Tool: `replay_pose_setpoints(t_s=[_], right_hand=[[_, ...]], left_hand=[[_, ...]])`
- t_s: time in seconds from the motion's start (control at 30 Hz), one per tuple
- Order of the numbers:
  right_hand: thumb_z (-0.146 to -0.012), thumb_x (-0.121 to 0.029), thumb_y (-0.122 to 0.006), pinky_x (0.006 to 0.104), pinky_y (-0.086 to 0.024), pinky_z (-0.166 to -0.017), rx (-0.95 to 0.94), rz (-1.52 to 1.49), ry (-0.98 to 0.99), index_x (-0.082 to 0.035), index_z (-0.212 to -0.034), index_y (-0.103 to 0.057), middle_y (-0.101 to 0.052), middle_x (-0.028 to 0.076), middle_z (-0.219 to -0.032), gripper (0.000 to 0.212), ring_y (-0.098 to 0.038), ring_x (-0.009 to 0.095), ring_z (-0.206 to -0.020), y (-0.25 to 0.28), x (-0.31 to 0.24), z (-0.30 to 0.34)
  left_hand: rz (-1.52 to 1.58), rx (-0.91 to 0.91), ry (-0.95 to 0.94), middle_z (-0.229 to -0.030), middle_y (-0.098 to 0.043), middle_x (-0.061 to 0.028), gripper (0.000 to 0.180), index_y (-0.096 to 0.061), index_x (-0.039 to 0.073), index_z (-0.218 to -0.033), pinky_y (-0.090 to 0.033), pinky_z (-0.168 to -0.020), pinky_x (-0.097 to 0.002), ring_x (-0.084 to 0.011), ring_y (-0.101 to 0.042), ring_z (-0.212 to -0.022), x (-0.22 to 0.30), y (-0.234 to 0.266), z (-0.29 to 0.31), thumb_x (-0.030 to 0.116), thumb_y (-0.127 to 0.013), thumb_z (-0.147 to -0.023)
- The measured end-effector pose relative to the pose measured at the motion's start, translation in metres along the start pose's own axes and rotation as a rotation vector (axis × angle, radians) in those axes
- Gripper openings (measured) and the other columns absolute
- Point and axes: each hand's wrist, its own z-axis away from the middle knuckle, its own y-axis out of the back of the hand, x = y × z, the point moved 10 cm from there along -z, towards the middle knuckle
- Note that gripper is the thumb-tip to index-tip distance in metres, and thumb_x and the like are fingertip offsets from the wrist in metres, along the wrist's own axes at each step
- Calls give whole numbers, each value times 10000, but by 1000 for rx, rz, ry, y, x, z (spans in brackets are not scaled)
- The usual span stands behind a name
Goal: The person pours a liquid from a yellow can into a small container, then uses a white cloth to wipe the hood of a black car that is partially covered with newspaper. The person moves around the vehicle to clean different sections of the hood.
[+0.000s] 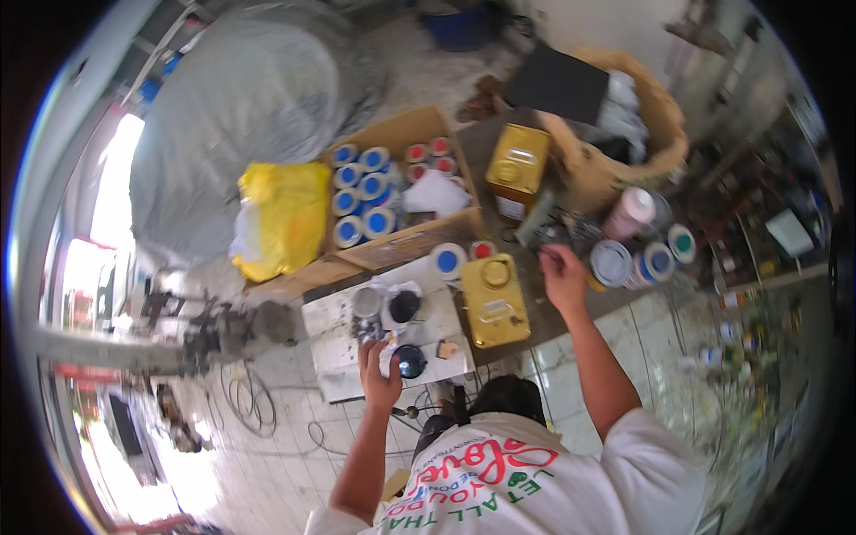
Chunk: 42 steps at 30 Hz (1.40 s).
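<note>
My left hand (pixel 380 379) is at a white cup with a dark, glossy top (pixel 411 361), fingers bent and thumb against its left side. Behind it stands another dark-topped cup (pixel 404 306), and a grey metal can (pixel 365 302) is to its left. All of these rest on a stained white board (pixel 334 348). My right hand (pixel 563 275) hovers over the dark bench, its fingers curled together; whatever they may pinch is too small to make out. Between my hands lies a gold rectangular tin (pixel 496 316) with a round cap.
A cardboard box (pixel 406 236) of blue- and red-lidded cans stands behind the board, beside a yellow bag (pixel 294 218). Another gold tin (pixel 517 165) is farther back. On the right are a pink-white bottle (pixel 629 209), a round-lidded can (pixel 611 262) and a big brown sack (pixel 655 134).
</note>
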Motion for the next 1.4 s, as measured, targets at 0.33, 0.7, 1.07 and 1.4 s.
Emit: replay_pose_setpoints(t_s=[0.33, 0.7, 1.07, 1.4], right_hand=[[-1045, -88, -647, 247, -551, -766, -117, 2, -118, 2, -1170, -667, -716, 71, -1029, 156, -669, 99, -883, 72, 2, 9], [-926, -18, -703, 285, -517, -681, 279, 359, 27, -58, -1155, -699, -719, 71, -965, 234, -676, 165, -797, 131, -46, 72], [-846, -114, -782, 377, -561, -809, 876, 415, -99, -44, -1299, -631, -695, 152, -1079, 482, -691, 251, -942, 278, 27, 43], [-879, -28, -727, 339, -557, -762, 740, 359, -203, -53, -1229, -668, -685, 131, -1106, 356, -688, 221, -901, 223, 55, 180]], left_hand=[[-295, 465, 80, -1179, -705, -206, 311, -697, 29, -1222, -517, -975, -470, -395, -668, -1117, -156, 185, -291, 144, -692, -933], [-372, 242, 166, -1031, -770, -174, 305, -728, 36, -1102, -574, -841, -490, -381, -736, -937, -298, 151, -392, 168, -752, -829], [-635, 526, 126, -1064, -769, -140, 261, -767, 168, -1062, -549, -880, -513, -363, -724, -1015, -221, 191, -392, 226, -688, -819], [-299, 759, -187, -1106, -797, -128, 447, -820, 147, -1160, -585, -900, -397, -264, -746, -935, -65, 273, -414, 106, -553, -805]])
